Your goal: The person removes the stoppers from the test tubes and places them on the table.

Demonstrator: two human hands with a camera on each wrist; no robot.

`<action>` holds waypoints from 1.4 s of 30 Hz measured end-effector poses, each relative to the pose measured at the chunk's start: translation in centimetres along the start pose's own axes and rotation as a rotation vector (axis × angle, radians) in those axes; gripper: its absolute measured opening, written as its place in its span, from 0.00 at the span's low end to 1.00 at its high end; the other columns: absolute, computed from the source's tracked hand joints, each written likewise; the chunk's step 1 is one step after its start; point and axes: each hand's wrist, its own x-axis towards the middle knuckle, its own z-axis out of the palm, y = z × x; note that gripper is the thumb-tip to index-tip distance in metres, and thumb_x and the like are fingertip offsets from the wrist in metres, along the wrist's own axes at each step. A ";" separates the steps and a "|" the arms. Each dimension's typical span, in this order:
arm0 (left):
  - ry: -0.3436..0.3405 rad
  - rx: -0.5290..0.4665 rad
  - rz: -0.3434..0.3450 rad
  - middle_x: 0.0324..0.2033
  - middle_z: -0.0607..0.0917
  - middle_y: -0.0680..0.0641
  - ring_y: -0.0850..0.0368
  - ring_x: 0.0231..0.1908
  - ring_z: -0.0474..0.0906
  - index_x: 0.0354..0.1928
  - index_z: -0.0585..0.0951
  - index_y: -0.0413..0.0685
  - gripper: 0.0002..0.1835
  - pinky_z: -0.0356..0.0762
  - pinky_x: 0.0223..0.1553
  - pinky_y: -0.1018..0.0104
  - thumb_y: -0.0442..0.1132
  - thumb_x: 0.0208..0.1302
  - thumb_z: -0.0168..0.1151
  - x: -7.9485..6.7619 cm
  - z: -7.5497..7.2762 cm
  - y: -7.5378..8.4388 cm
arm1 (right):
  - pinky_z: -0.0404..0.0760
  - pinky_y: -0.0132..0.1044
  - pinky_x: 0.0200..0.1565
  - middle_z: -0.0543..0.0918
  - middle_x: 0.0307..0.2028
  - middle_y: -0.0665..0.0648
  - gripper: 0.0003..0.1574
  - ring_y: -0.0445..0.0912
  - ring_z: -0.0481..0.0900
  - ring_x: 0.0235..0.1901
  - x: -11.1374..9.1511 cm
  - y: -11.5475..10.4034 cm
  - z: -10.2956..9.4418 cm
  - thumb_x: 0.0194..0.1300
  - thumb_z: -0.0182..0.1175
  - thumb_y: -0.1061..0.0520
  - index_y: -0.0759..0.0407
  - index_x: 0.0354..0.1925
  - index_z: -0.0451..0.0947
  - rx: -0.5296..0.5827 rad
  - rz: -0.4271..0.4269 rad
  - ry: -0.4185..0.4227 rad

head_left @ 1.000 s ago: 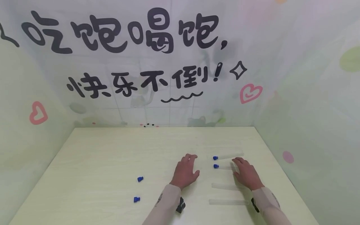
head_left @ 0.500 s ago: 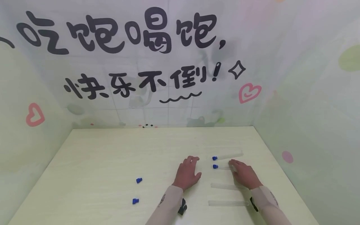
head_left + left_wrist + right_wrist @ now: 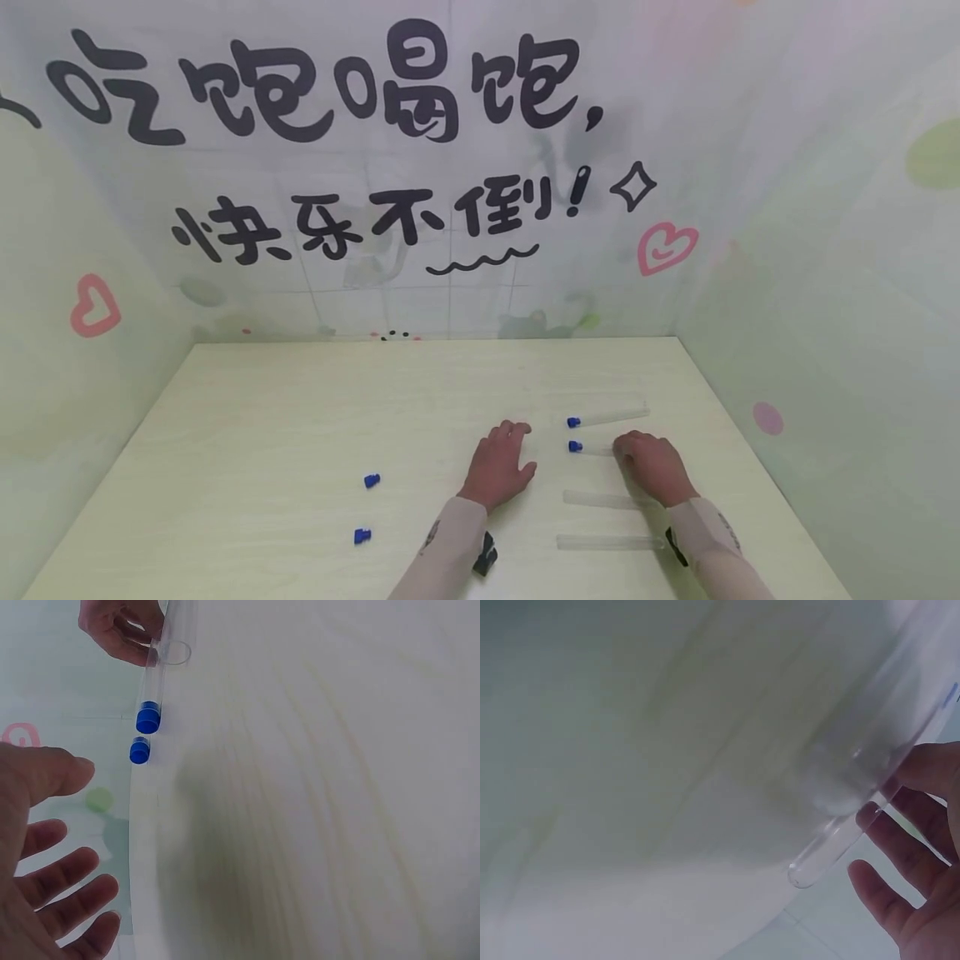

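Note:
My right hand [image 3: 654, 467] pinches a clear test tube [image 3: 597, 452] between thumb and fingers. The tube lies sideways with a blue cap [image 3: 575, 447] on its left end. In the right wrist view its rounded end [image 3: 806, 874] sticks out past the fingers [image 3: 885, 900]. Just behind it lies another clear tube [image 3: 617, 413], also blue-capped. To the left, my left hand [image 3: 495, 467] hovers near or rests on the table with fingers spread and holds nothing; whether it touches the surface I cannot tell. In the left wrist view its thumb [image 3: 56, 771] stands apart from the fingers.
Two uncapped clear tubes lie nearer me: one [image 3: 600, 499] partly under the right wrist, the other [image 3: 609, 542] closer to the front. Two loose blue caps, one farther [image 3: 372, 481] and one nearer [image 3: 363, 536], lie left on the pale table [image 3: 247, 433]. Printed walls enclose the table.
My right fingers have come down and closed on the second tube, which has shifted very slightly. The left hand stays almost where it was.

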 end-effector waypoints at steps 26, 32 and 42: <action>0.006 -0.037 0.025 0.42 0.79 0.50 0.57 0.39 0.76 0.51 0.76 0.49 0.20 0.77 0.38 0.65 0.44 0.58 0.67 -0.8 -1.2 -0.4 | 0.80 0.44 0.38 0.86 0.33 0.54 0.12 0.49 0.84 0.34 1.2 -5.2 -1.7 0.49 0.69 0.68 0.58 0.35 0.84 0.054 -0.053 -0.027; 0.010 -0.035 0.026 0.42 0.79 0.50 0.57 0.39 0.76 0.51 0.76 0.49 0.20 0.77 0.38 0.66 0.44 0.58 0.67 -1.0 -1.2 -0.5 | 0.81 0.43 0.37 0.86 0.33 0.53 0.13 0.48 0.84 0.34 1.2 -6.1 -2.0 0.48 0.70 0.68 0.57 0.34 0.84 0.069 -0.064 -0.011; 0.007 -0.047 0.018 0.42 0.79 0.50 0.57 0.39 0.76 0.51 0.76 0.50 0.20 0.77 0.37 0.66 0.47 0.59 0.66 -1.1 -1.1 -0.7 | 0.81 0.42 0.36 0.86 0.32 0.52 0.13 0.47 0.83 0.32 1.5 -7.5 -2.6 0.49 0.70 0.67 0.55 0.35 0.84 0.067 -0.093 -0.009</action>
